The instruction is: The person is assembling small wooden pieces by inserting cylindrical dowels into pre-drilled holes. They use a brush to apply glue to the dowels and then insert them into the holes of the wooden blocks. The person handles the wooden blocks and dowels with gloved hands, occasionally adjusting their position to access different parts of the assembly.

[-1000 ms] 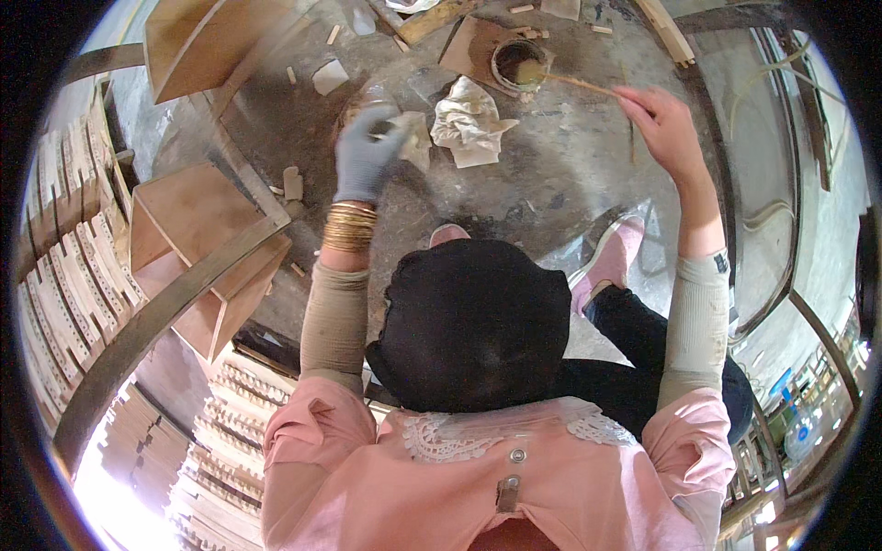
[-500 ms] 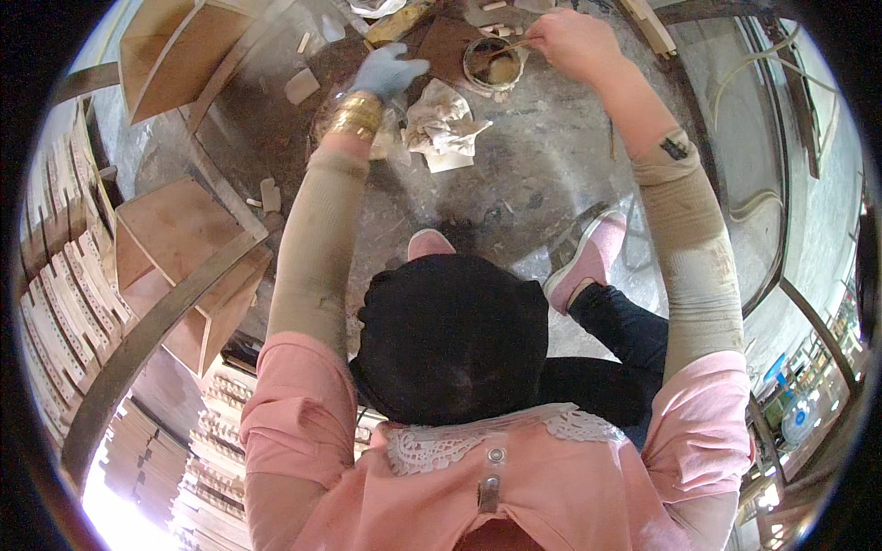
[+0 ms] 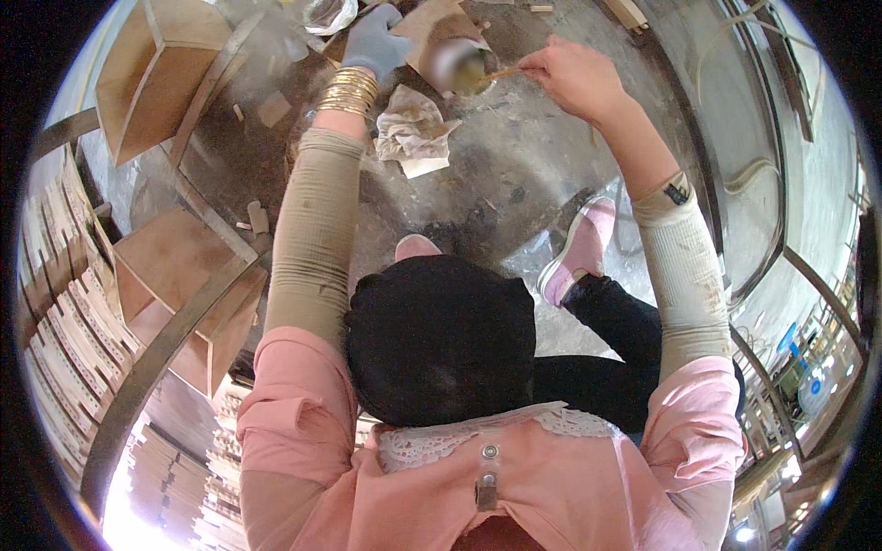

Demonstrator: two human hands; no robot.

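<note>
My left hand [image 3: 375, 44], in a grey-blue glove, has its fingers on the edge of a flat brown board [image 3: 424, 35] and appears to grip it, though the fingertips are partly hidden. Beside the board stands a small round pot [image 3: 456, 68], blurred, with something yellowish-brown inside. In the bare fingers of my right hand [image 3: 579, 78] is a thin stick [image 3: 507, 73], pinched near its end. Its other end reaches the pot, where I cannot make out its tip. Crumpled, stained paper [image 3: 413, 129] lies on the floor, near my gloved wrist.
Wooden box-like pieces [image 3: 175, 253] stand at the left, behind a curved metal bar [image 3: 165, 367]. Stacked slotted wooden strips [image 3: 73, 312] fill the far left. A white plastic bag [image 3: 328, 14] lies beyond my glove. Wood scraps [image 3: 257, 218] are scattered on the floor.
The brown board now looks lighter and raised at my gloved hand. My right hand, still holding the stick, sits lower in the picture. The whole view has shifted slightly.
</note>
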